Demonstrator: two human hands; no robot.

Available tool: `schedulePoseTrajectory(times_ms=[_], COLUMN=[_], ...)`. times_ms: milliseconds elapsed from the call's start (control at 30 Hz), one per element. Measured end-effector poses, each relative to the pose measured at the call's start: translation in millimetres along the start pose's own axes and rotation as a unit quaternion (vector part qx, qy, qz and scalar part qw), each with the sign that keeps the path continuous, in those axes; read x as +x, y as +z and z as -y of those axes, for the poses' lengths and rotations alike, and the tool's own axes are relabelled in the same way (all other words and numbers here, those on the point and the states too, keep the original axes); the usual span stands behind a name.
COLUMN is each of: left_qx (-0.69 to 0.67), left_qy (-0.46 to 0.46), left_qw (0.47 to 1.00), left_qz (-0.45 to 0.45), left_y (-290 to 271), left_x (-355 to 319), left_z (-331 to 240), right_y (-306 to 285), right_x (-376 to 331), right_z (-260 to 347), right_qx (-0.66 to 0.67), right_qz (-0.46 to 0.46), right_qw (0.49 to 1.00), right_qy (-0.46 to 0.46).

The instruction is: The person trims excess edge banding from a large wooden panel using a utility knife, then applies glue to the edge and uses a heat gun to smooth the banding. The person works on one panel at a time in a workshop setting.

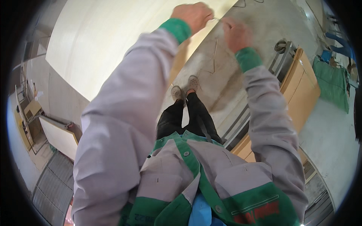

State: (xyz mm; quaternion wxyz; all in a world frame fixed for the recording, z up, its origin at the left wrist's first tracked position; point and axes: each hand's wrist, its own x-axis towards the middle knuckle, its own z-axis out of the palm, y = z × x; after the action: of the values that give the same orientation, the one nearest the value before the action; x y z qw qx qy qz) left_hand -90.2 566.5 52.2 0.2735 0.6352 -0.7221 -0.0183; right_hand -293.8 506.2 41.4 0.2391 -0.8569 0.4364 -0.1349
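A large pale board (pixel 98 41) fills the upper left, its long edge slanting down in front of me. Over that edge, near the top, my left hand (pixel 194 17) is closed with its fingers curled. My right hand (pixel 236 35) is just to the right, beyond the edge and above the floor, its thumb and fingers pinched toward the left hand. Motion blurs it somewhat. Something small and thin shows between the two hands at the board's edge, too small and blurred to name.
Brown panels (pixel 299 81) lean on a grey metal frame (pixel 283 60) at my right. A thin bent rod or cord (pixel 215 56) lies on the concrete floor (pixel 230 83). Green sheeting (pixel 333 83) lies farther right. A white-faced panel (pixel 58 136) stands at the left.
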Motion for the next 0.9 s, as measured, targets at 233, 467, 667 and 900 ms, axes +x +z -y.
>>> schedulePoseTrajectory(times_ms=[233, 467, 667, 900], left_qx=[0.049, 0.109, 0.022, 0.037], left_qy=[-0.015, -0.013, 0.033, 0.010], left_qw=[0.998, 0.990, 0.998, 0.988], left_qz=[0.049, 0.086, 0.042, 0.147], left_y=[-104, -131, -54, -158], left_x=[-227, -235, -127, -371], left_z=[-54, -67, -26, -67], right_y=[56, 53, 30, 123], right_x=[-181, -181, -101, -333], right_z=[123, 125, 79, 206], right_qx=[0.053, 0.159, 0.032, 0.117], right_qz=[0.190, 0.162, -0.070, 0.014], right_qw=[0.971, 0.958, 0.987, 0.986], right_qy=[-0.132, -0.175, -0.143, -0.117])
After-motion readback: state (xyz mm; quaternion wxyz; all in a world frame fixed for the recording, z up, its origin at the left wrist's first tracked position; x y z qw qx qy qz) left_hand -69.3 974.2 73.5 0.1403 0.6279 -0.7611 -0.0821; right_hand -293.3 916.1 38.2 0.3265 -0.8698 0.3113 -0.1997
